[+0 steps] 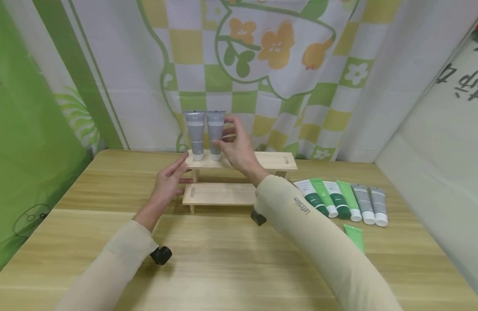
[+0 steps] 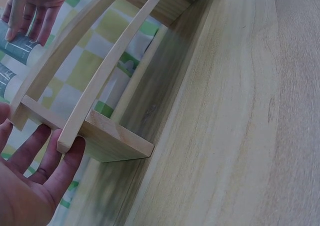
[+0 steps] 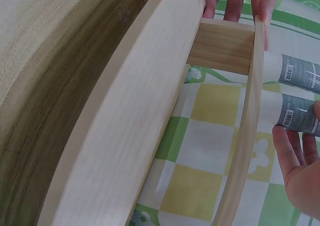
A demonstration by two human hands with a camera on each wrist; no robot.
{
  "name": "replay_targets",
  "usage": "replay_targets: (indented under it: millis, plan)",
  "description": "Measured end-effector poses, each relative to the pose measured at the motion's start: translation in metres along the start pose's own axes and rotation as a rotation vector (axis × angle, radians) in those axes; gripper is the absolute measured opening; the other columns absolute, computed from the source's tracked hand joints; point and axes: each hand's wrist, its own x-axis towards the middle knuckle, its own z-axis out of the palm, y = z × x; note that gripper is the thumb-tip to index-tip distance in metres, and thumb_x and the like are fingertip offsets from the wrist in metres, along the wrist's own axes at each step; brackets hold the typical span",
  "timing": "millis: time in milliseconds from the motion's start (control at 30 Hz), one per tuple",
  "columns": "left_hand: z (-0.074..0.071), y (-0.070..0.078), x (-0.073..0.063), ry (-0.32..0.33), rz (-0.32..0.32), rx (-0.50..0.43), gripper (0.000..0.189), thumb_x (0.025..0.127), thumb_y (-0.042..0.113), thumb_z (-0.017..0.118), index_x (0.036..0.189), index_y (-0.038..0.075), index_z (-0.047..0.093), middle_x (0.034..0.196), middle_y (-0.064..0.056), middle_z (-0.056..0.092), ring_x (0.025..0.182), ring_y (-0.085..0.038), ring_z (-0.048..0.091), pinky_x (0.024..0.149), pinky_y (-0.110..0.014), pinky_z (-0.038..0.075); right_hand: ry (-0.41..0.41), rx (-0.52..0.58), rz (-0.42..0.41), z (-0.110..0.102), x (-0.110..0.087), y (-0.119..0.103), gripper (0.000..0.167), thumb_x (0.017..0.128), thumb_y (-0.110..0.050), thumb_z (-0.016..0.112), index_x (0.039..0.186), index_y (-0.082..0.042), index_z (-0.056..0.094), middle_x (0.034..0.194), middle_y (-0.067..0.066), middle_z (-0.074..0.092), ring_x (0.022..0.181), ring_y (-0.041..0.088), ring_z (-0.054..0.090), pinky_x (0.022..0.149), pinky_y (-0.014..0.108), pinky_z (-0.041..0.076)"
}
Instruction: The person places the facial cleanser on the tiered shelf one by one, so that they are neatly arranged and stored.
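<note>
The right hand's grip (image 1: 240, 147) is clamped on a gray tube (image 1: 215, 128), thumb on the near side, at the wooden stand (image 1: 223, 193). That tube is upright, its long axis vertical and its white cap down, above the left part of the stand's upper tier; the cap seems to rest there, though contact is hard to confirm. The grip comes from the tube's right. A second gray tube (image 1: 195, 129) stands parallel, just to its left on the same tier. The left hand (image 1: 168, 179), nearer the stand's left end, touches that end with fingers extended. Right of the stand, a row of six tubes (image 1: 338, 201) lies on the desk (image 1: 223, 268).
</note>
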Motion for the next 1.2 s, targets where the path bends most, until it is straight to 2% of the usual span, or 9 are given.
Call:
replay_targets:
  millis: [200, 400, 767, 1067, 1200]
  plan:
    - [0.002, 0.000, 0.001, 0.006, -0.007, -0.012, 0.049, 0.107, 0.044, 0.045, 0.155, 0.036, 0.037, 0.148, -0.014, 0.048, 0.117, -0.039, 0.060, 0.074, -0.032, 0.057, -0.003, -0.019, -0.012, 0.000, -0.002, 0.000, 0.056, 0.092, -0.001, 0.072, 0.139, -0.013, 0.045, 0.120, 0.015, 0.058, 0.110, 0.031, 0.061, 0.090, 0.038, 0.054]
    - [0.001, 0.002, 0.000, 0.015, -0.016, -0.008, 0.049, 0.107, 0.045, 0.045, 0.154, 0.037, 0.038, 0.148, -0.014, 0.048, 0.115, -0.037, 0.061, 0.074, -0.031, 0.057, -0.017, -0.031, -0.001, 0.000, -0.002, -0.002, 0.057, 0.093, -0.004, 0.071, 0.142, -0.016, 0.044, 0.120, 0.011, 0.058, 0.110, 0.026, 0.061, 0.093, 0.037, 0.053]
    - [0.004, 0.002, 0.000, 0.011, -0.016, -0.007, 0.048, 0.107, 0.044, 0.045, 0.154, 0.038, 0.038, 0.146, -0.015, 0.050, 0.113, -0.034, 0.063, 0.078, -0.036, 0.059, -0.034, -0.043, 0.038, -0.005, -0.006, 0.001, 0.055, 0.093, -0.007, 0.073, 0.140, -0.016, 0.045, 0.121, 0.011, 0.058, 0.113, 0.026, 0.059, 0.094, 0.039, 0.052]
    - [0.006, 0.002, -0.001, 0.014, -0.011, 0.005, 0.049, 0.107, 0.045, 0.046, 0.154, 0.037, 0.038, 0.148, -0.014, 0.048, 0.112, -0.032, 0.064, 0.075, -0.033, 0.058, -0.064, -0.060, 0.077, -0.020, -0.019, 0.011, 0.061, 0.089, -0.019, 0.078, 0.141, -0.017, 0.045, 0.132, 0.011, 0.053, 0.122, 0.029, 0.054, 0.095, 0.040, 0.050]
    - [0.004, 0.002, -0.002, 0.019, -0.012, 0.014, 0.049, 0.107, 0.045, 0.046, 0.155, 0.035, 0.038, 0.150, -0.015, 0.047, 0.115, -0.036, 0.062, 0.078, -0.035, 0.056, -0.063, -0.056, 0.079, -0.030, -0.027, 0.014, 0.061, 0.090, -0.021, 0.078, 0.141, -0.016, 0.046, 0.132, 0.011, 0.052, 0.121, 0.029, 0.054, 0.095, 0.041, 0.050]
